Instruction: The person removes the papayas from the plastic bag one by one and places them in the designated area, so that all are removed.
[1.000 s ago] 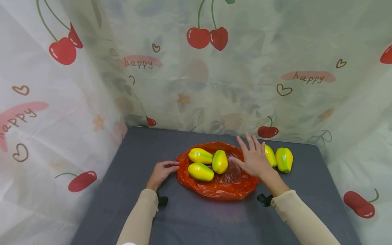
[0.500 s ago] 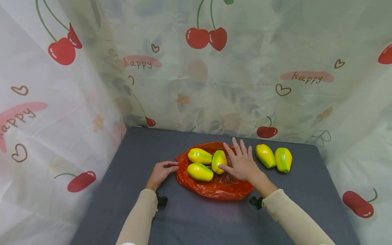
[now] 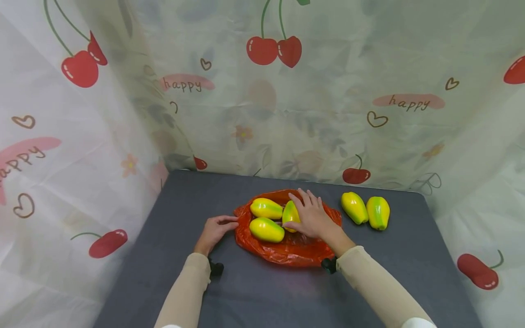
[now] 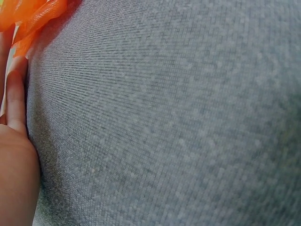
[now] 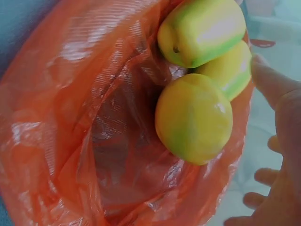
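A crumpled red plastic bag (image 3: 283, 257) lies spread on the table with its mouth turned up. Inside it are 3 yellow-green papayas: one at the back left (image 3: 265, 208), one at the front left (image 3: 266, 230), and a third papaya (image 3: 289, 215) to their right. My left hand (image 3: 213, 233) pinches the bag's left edge; in the left wrist view, orange plastic (image 4: 40, 19) meets its fingertips. My right hand (image 3: 313, 222) hovers over the bag beside the third papaya, fingers spread and holding nothing. The right wrist view shows its thumb near a papaya (image 5: 233, 70); contact is unclear.
Two more papayas, one tilted (image 3: 354, 208) and one upright (image 3: 378, 212), sit side by side on the dark grey table (image 3: 262, 300), right of the bag. A cherry-printed curtain (image 3: 287, 114) hangs behind the table and along both sides.
My right hand has moved left, from beside the two loose papayas to above the papaya at the bag's middle. My left hand has stayed at the bag's edge.
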`<action>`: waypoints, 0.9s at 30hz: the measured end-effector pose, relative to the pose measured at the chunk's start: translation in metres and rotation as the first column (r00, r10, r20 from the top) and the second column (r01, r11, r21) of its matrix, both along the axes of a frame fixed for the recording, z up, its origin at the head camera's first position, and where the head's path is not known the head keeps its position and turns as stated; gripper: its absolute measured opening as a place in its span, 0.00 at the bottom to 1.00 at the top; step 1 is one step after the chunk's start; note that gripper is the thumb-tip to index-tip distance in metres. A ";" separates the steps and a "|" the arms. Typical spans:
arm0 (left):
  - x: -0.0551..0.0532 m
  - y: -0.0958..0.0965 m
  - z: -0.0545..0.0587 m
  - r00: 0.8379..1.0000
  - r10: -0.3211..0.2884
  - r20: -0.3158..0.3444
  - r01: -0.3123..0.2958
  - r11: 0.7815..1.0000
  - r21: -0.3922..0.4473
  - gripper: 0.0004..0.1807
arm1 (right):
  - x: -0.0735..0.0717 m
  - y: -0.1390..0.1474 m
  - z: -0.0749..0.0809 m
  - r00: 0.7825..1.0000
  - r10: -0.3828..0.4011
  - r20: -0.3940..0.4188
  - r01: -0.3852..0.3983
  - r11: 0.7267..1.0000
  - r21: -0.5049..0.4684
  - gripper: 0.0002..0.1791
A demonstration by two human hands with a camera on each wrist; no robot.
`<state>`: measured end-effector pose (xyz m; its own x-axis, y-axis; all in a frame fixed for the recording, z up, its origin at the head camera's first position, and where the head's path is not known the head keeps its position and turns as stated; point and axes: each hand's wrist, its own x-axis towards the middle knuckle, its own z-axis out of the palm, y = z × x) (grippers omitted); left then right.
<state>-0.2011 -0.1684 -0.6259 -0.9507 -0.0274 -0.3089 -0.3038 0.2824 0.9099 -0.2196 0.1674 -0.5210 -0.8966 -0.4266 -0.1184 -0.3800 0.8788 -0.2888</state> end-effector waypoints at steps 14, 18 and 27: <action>0.001 0.001 0.004 1.000 0.004 0.020 -0.003 1.000 -0.006 0.14 | -0.009 -0.004 -0.006 0.980 -0.020 0.196 0.043 0.993 -0.114 0.53; 0.000 0.002 0.004 1.000 0.002 0.022 -0.001 1.000 -0.012 0.14 | -0.009 -0.005 -0.007 0.979 -0.024 0.203 0.047 0.993 -0.110 0.54; -0.001 0.000 0.004 1.000 0.001 0.028 -0.001 1.000 -0.007 0.14 | -0.014 -0.008 -0.014 0.972 -0.033 0.234 0.057 0.994 -0.096 0.53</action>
